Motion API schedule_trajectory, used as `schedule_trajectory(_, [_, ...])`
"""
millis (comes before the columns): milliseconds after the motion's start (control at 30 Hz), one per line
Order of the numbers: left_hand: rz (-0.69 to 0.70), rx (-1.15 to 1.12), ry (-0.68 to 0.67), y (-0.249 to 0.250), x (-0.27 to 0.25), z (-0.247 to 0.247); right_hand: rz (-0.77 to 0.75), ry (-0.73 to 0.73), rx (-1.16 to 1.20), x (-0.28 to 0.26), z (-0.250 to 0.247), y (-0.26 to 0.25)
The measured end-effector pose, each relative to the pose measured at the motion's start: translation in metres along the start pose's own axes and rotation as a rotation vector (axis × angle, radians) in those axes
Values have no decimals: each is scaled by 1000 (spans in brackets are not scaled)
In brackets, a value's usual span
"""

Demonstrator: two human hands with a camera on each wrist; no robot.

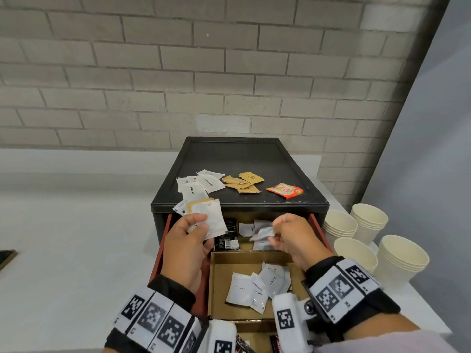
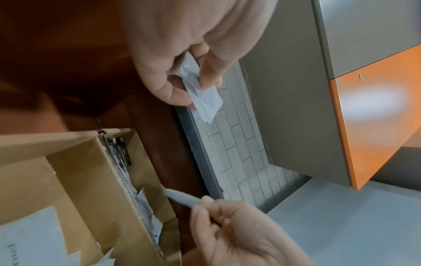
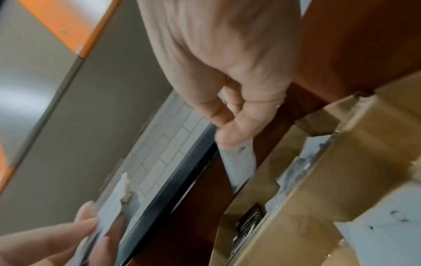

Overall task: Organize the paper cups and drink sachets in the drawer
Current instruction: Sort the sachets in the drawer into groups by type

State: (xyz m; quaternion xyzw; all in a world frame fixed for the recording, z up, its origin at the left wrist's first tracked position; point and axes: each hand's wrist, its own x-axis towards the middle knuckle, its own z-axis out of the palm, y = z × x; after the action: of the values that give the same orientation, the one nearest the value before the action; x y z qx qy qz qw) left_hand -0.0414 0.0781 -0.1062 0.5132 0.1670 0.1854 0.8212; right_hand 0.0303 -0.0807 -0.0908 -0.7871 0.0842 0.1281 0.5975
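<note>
Both hands hold sachets above the open drawer [image 1: 163, 240] of a black box [image 1: 239, 159].

The left hand [image 1: 187, 240] grips a fanned stack of white sachets [image 1: 206, 220] over the drawer's left side. Just right of it, the right hand [image 1: 293, 238] pinches one grey sachet [image 1: 262, 234] over the rear compartment. Below the hands, more white sachets lie in a cardboard tray [image 1: 219, 276]. Paper cups [image 1: 367, 225] stand stacked on the counter at far right, well apart from both hands.

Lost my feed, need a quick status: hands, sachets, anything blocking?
Left hand grips a fan of white sachets. Right hand pinches one grey sachet over the open drawer. Paper cups outside on the counter. Nothing blocking.
</note>
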Motion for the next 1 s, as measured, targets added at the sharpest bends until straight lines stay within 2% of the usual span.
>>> schedule_trajectory(100, [18, 27, -15, -2, 0, 1, 45, -35, 61, 3, -3, 2])
schedule_trajectory(167, [30, 42, -26, -3, 1, 0, 12, -85, 41, -3, -1, -1])
schedule_trajectory(267, [39, 75, -41, -6, 1, 1, -151, -195, -37, -13, 9, -3])
schedule_trajectory(367, [17, 91, -120, -11, 1, 1, -331, -306, -102, -23, 23, -4])
schedule_trajectory(500, [-94, 152, -236, -12, -2, 0, -479, -315, -261, -31, 31, -3])
schedule_trajectory(633, [-221, 96, -333, -6, -6, 1, -399, -403, -134, -32, 26, -1])
schedule_trajectory(800, [-429, -202, -385, 3, -11, 4, -350, -566, -34, -29, 17, -2])
schedule_trajectory(900, [-443, -158, -421, 1, -12, 6, -386, -644, -93, -28, 19, 1])
schedule_trajectory(1000, [-446, -91, -415, -3, -13, 7, -450, -610, -187, -30, 26, 5])
